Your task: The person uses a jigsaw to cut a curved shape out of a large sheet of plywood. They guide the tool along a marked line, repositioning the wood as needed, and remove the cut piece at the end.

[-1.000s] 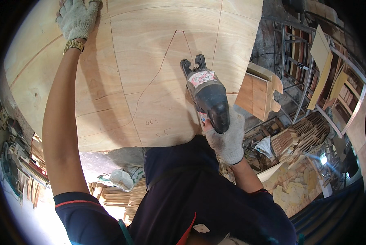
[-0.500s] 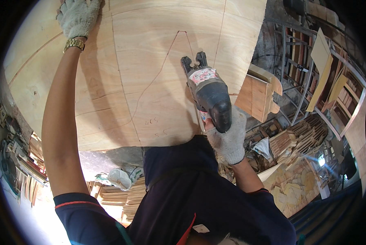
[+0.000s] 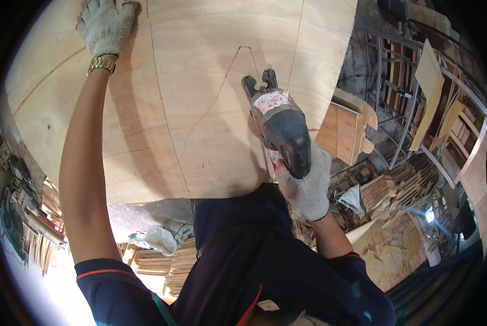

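Here, my right hand (image 3: 312,188) grasps the power tool (image 3: 282,126) from its five o'clock; toward ten, my left hand (image 3: 106,28) lies unclenched on plywood (image 3: 222,141).

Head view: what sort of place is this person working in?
Most likely a woodworking shop: the right hand holds a dark power tool over a large, line-marked wooden sheet, and narrow wooden pieces lie piled at the right.
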`<state>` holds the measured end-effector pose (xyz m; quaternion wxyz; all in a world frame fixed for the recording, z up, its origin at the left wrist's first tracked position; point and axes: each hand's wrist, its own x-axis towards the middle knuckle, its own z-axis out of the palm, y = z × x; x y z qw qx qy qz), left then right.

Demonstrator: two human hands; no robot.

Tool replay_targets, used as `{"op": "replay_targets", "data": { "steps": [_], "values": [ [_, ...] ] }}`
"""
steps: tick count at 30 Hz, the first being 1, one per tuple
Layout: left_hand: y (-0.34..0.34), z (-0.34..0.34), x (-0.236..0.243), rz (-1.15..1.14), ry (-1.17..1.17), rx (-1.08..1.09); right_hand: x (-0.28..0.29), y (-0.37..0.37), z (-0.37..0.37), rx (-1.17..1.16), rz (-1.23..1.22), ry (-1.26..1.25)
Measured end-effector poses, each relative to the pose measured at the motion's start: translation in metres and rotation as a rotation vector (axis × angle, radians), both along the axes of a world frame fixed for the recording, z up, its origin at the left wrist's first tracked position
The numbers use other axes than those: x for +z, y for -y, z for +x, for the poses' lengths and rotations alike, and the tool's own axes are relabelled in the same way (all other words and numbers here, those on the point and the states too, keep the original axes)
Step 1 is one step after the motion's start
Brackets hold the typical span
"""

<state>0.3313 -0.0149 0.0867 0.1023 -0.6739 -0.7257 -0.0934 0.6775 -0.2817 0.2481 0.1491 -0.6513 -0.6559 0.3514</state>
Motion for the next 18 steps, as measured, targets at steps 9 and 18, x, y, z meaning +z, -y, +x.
{"op": "replay_targets", "data": {
  "steps": [9,18],
  "values": [
    [0.0024,0.0091,0.0089,-0.034,-0.002,0.007,0.0027,-0.0059,-0.0008,-0.011,-0.051,-0.03],
    [0.0031,-0.0008,0.0008,0.002,-0.007,-0.037,-0.0015,0.0001,0.001,0.039,-0.039,0.056]
  ]
}}
